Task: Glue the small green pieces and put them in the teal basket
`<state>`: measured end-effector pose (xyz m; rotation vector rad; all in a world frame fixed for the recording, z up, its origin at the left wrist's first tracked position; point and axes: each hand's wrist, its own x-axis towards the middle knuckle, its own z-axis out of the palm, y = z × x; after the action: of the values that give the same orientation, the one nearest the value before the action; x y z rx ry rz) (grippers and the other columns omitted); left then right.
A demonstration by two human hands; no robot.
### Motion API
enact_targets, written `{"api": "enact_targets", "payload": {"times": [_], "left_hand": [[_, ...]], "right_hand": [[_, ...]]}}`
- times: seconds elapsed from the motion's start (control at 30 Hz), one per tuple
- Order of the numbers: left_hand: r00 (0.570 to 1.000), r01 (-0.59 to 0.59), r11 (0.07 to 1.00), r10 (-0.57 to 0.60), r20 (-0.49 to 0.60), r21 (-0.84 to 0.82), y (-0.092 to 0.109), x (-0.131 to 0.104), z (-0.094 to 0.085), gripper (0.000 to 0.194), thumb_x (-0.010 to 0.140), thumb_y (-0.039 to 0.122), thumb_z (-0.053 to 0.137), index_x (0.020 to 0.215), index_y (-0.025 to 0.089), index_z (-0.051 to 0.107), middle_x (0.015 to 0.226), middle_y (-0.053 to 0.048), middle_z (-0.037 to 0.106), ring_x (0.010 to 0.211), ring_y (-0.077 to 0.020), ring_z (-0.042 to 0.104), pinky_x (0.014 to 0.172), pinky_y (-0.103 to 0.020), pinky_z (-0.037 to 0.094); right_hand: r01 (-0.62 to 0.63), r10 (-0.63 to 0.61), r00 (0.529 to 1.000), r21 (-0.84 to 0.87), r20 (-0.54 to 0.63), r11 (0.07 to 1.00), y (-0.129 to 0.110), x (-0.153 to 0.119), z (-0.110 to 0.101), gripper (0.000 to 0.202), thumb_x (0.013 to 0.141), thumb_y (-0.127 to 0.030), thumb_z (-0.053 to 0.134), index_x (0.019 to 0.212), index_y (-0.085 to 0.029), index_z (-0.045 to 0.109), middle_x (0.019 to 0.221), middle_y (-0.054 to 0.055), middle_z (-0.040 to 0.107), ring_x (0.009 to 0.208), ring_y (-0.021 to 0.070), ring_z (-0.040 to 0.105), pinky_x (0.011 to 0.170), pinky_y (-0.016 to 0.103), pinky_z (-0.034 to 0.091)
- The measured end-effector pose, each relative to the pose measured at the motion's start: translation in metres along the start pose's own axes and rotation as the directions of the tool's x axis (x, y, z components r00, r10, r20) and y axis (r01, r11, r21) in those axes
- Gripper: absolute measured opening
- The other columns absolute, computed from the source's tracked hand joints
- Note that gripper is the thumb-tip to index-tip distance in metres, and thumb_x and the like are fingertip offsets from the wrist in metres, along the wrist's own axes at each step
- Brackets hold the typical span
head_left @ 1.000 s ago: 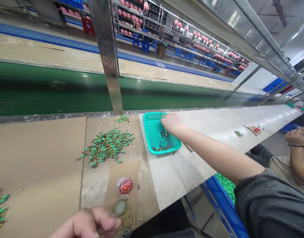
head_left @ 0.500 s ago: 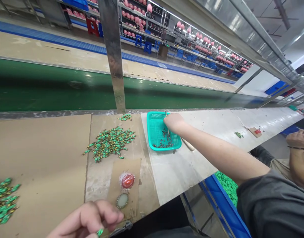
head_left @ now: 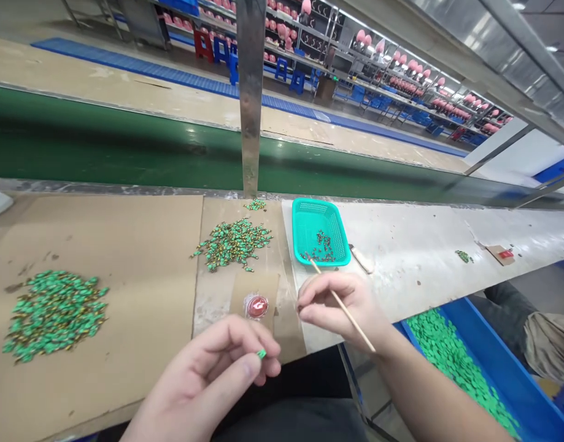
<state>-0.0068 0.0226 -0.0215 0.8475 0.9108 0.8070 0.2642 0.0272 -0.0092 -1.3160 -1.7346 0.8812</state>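
Observation:
My left hand pinches a small green piece between thumb and fingertips, low in the centre. To its right, my right hand holds a thin wooden stick; a tiny dark bit shows at its thumb and fingertip. Behind that hand stands a turquoise basket with small dark pieces inside. A cardboard piece bears a round red item just beyond my left hand. Piles of green and brown pieces lie at the centre and on the left.
A white-handled tool lies right of the basket. A metal post rises at the table's far edge, before a green belt. Below right, a blue bin holds green pieces, near a person's leg.
My right hand has come back from the basket towards my left hand, bringing the stick. My left hand has moved up and right, still pinching the green piece. The view has shifted.

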Motion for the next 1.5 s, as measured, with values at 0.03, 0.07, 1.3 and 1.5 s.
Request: {"api": "enact_targets", "payload": {"times": [0.03,0.07,1.3,1.5], "left_hand": [[0.999,0.001,1.000,-0.003,0.048,0.029,0.001,0.000,0.004,0.040,0.092,0.065,0.102,0.084,0.029,0.087,0.094,-0.003,0.083,0.078,-0.0205,0.071,0.076,-0.028,0.063],[0.996,-0.003,0.998,-0.003,0.093,0.065,0.002,-0.001,0.006,0.038,0.096,0.065,0.099,0.087,0.029,0.089,0.093,-0.004,0.082,0.077,-0.0201,0.071,0.076,-0.028,0.063],[0.991,-0.033,0.958,-0.006,0.136,0.284,0.009,-0.025,0.023,0.039,0.105,0.063,0.088,0.086,0.029,0.085,0.072,0.000,0.071,0.069,-0.0188,0.063,0.065,-0.024,0.055],[0.989,-0.012,0.931,-0.042,0.139,0.365,0.016,-0.031,0.020,0.044,0.107,0.068,0.084,0.088,0.029,0.081,0.078,-0.001,0.071,0.073,-0.0214,0.064,0.067,-0.027,0.055]], "right_hand": [[-0.001,0.003,1.000,0.142,-0.016,0.990,-0.004,-0.009,0.010,0.037,0.111,-0.058,0.084,0.100,-0.022,0.084,0.096,0.008,0.088,0.082,0.0213,0.085,0.072,0.033,0.071],[-0.008,0.017,0.999,0.287,-0.029,0.958,-0.008,-0.016,0.017,0.033,0.109,-0.054,0.089,0.100,-0.023,0.085,0.097,0.007,0.089,0.083,0.0212,0.085,0.074,0.033,0.072],[0.472,-0.476,0.878,-0.069,-0.053,0.879,-0.049,-0.045,0.008,0.008,0.123,-0.022,0.073,0.118,-0.019,0.079,0.100,0.007,0.085,0.089,0.0197,0.080,0.084,0.034,0.070],[0.523,-0.525,0.851,-0.169,0.037,0.836,-0.054,-0.046,0.000,0.012,0.124,-0.017,0.067,0.120,-0.019,0.079,0.097,0.008,0.083,0.085,0.0215,0.076,0.078,0.037,0.067]]}}
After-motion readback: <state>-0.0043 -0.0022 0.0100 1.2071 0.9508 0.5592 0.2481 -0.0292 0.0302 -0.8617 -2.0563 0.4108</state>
